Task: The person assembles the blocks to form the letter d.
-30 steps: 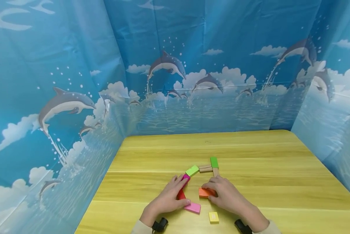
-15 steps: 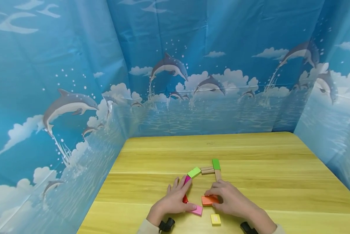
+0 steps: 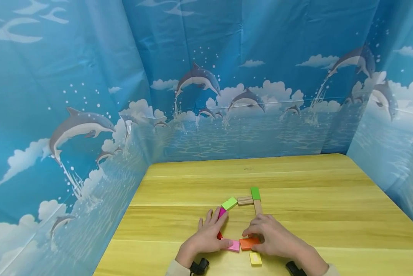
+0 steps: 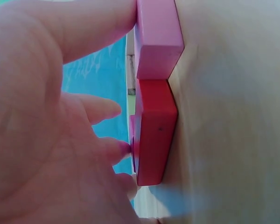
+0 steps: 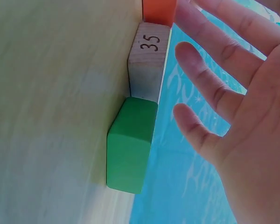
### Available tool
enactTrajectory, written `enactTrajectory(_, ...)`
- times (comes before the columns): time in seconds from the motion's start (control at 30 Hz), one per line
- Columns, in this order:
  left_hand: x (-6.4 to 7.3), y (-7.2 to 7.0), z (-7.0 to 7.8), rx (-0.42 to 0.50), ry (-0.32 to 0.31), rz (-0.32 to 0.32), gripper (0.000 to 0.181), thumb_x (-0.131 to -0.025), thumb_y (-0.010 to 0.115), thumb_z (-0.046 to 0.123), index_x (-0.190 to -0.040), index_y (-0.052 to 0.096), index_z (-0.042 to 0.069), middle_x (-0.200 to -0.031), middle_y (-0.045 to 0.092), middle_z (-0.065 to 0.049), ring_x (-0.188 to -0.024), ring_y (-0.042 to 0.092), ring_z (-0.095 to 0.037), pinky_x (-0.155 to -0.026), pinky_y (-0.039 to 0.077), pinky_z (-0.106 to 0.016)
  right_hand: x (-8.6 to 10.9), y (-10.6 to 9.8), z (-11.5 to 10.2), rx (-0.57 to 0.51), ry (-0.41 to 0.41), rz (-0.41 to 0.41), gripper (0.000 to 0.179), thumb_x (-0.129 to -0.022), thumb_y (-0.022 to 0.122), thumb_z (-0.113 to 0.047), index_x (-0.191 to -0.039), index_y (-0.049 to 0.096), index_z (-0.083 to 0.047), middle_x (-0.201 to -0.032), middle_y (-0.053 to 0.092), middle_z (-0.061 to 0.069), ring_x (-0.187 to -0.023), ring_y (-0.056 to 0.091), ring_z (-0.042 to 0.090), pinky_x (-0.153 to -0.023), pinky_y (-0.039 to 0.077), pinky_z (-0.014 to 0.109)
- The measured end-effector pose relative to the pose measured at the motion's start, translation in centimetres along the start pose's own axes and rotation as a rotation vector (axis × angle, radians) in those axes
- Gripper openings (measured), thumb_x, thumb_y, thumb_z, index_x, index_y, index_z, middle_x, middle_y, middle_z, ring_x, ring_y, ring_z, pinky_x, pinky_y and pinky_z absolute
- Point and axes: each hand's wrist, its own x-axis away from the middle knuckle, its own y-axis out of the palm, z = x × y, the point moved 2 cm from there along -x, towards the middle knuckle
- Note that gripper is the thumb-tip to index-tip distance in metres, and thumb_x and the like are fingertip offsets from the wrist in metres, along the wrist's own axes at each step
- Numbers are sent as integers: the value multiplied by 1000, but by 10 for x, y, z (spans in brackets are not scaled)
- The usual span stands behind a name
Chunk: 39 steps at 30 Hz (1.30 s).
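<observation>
Resting over the left side of a curved row of blocks is my left hand [image 3: 206, 235]. Its thumb lies on the pink block [image 3: 235, 246]; its fingers reach onto the magenta block [image 3: 222, 211], and the red block [image 4: 156, 130] is mostly covered in the head view. My right hand [image 3: 273, 235] pinches the orange block [image 3: 248, 243] between thumb and fingers, its left end right at the pink block's right end. In the right wrist view, a wooden block [image 5: 149, 60] marked 35 and a green block [image 5: 130, 147] lie in line below the outstretched other fingers.
A yellow block [image 3: 255, 259] lies just in front of the orange one. Behind the hands, a light green block [image 3: 229, 203], a striped wooden block [image 3: 245, 201] and a dark green block [image 3: 255, 193] continue the row. A blue dolphin backdrop [image 3: 206, 138] encloses the yellow wooden table [image 3: 303, 180].
My right hand has slid the orange block toward me, bringing it level with the pink block and close against its end. My left hand stays over the blocks, shifting only slightly.
</observation>
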Motion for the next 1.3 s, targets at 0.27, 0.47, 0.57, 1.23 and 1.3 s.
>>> enactTrajectory(0.27, -1, 3, -1, 7, 7, 4, 90, -93, 64, 56, -163, 20, 20, -168, 0, -11, -152, -5, -41, -112, 2, -72, 2, 2, 1, -13, -5, -3, 32, -76, 88, -28, -105, 75, -34, -99, 62, -24, -95, 50, 3, -89, 42, 52)
enactTrajectory(0.47, -2, 4, -1, 16, 7, 10, 90, -93, 65, 55, -163, 20, 21, -169, 0, -10, -152, -6, -39, -112, 1, -71, 2, 2, 1, -30, -1, -8, 33, -76, 88, -27, -106, 75, -35, -98, 62, -25, -95, 51, 3, -90, 42, 53)
enactTrajectory(0.57, -2, 4, -2, 20, 9, 16, 90, -92, 66, 54, -163, 21, 22, -168, 0, -10, -152, -6, -40, -112, 0, -71, 2, 2, 1, -39, -1, -9, 34, -77, 88, -28, -107, 75, -35, -98, 62, -25, -94, 51, 2, -89, 41, 53)
enactTrajectory(1.23, -3, -1, -4, 72, 25, 97, 88, -92, 68, 52, -161, 27, 16, -167, 9, -14, -151, -1, -41, -113, 1, -70, 8, -30, 19, -231, 145, 229, 24, -98, 68, -35, -121, 72, -29, -115, 65, -16, -108, 61, 13, -87, 54, 44)
enactTrajectory(1.3, -4, -1, -4, 68, 29, 99, 89, -91, 70, 51, -160, 27, 15, -167, 9, -14, -151, 0, -42, -113, 1, -70, 9, -32, 22, -232, 133, 263, 24, -98, 68, -30, -121, 71, -28, -114, 66, -14, -107, 62, 15, -85, 54, 46)
